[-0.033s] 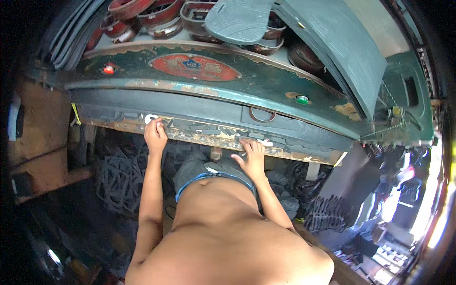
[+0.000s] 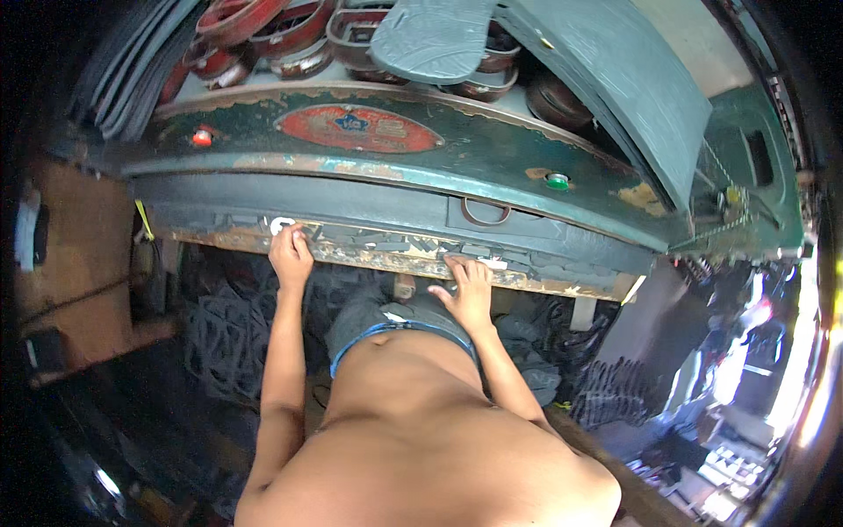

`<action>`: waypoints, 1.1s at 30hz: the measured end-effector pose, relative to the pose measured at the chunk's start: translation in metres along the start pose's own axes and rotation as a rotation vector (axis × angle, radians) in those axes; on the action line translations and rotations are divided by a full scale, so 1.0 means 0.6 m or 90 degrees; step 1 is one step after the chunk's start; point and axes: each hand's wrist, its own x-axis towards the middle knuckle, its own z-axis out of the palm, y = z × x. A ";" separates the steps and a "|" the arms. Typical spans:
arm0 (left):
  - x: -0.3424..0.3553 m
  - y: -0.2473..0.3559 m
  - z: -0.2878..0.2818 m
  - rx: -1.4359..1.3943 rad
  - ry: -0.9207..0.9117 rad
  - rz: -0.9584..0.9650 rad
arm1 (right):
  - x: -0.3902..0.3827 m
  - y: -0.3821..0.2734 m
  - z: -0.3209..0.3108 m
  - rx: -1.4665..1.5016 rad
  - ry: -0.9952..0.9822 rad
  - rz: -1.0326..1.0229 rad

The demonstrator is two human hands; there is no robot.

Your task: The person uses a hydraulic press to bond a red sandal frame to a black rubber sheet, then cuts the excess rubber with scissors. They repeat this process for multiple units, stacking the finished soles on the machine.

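Note:
My left hand (image 2: 291, 256) is at the worn front ledge (image 2: 369, 255) of a green machine, its fingers curled together beside a small white curved piece (image 2: 281, 226). Whether anything is pinched in those fingers is hidden. Farther right, my right hand (image 2: 470, 290) rests its fingertips on the same ledge, thumb held apart, with nothing visible in it. Dark scraps lie along the ledge between both hands. Just beyond the right hand, a brown ring-shaped cutter (image 2: 486, 212) sits on a grey sheet (image 2: 527, 224).
Above stands the green machine beam (image 2: 492, 162) with a red button (image 2: 203, 136) and a green button (image 2: 558, 182). Red and brown ring-shaped cutters (image 2: 294, 39) and a grey sole-shaped piece (image 2: 430, 39) lie on top. Grey sheets (image 2: 606, 97) lean at right. Cut-out scrap sheets (image 2: 224, 338) hang below.

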 end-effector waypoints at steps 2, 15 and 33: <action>0.002 -0.005 0.004 0.038 0.005 0.064 | -0.004 -0.002 0.025 -0.075 0.056 -0.022; 0.008 0.003 -0.013 0.109 -0.168 0.128 | -0.012 -0.011 0.039 -0.060 0.075 0.064; 0.033 -0.031 -0.007 0.127 -0.267 0.101 | -0.014 -0.026 0.062 -0.171 0.033 0.113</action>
